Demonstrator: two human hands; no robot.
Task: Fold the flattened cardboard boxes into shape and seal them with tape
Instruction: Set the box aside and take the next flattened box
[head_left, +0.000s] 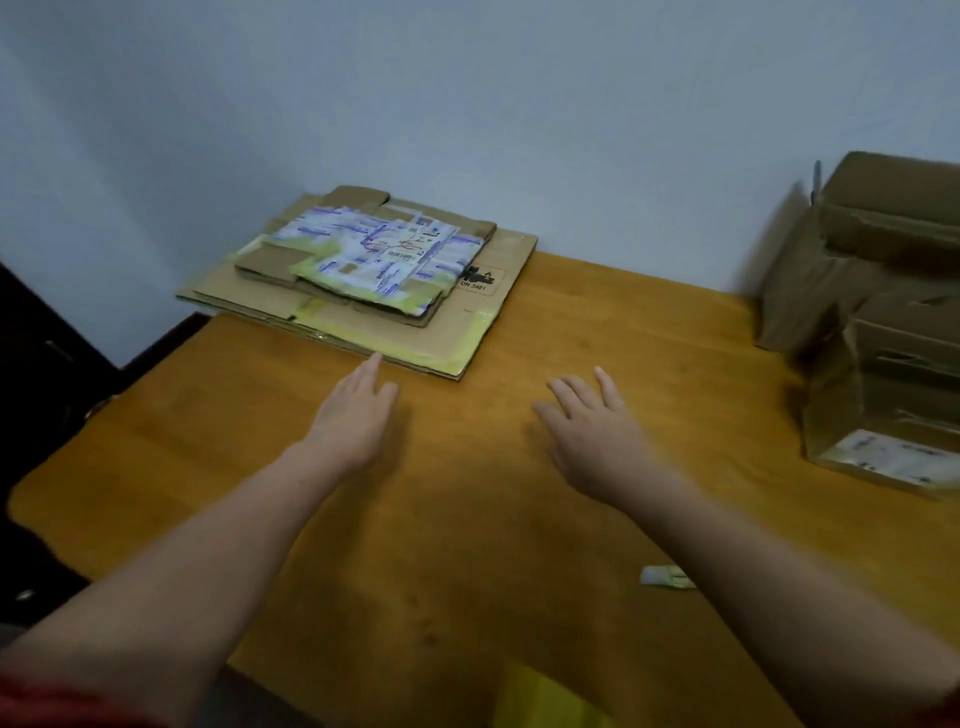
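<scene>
A stack of flattened cardboard boxes (358, 275) lies at the back left of the wooden table (597, 322), against the wall. The top flattened box (363, 254) carries printed labels and yellowish tape; a larger flat sheet (488, 317) lies under it. My left hand (353, 415) stretches over the table with fingers together, its fingertips at the front edge of the stack. My right hand (597, 431) hovers to the right of it, palm down, fingers spread, holding nothing.
Two assembled cardboard boxes (883, 322) stand stacked at the table's right edge. A small whitish scrap of tape (665, 577) lies near my right forearm. Something yellow (545, 696) shows at the bottom edge. A dark cabinet (47, 374) stands at the left.
</scene>
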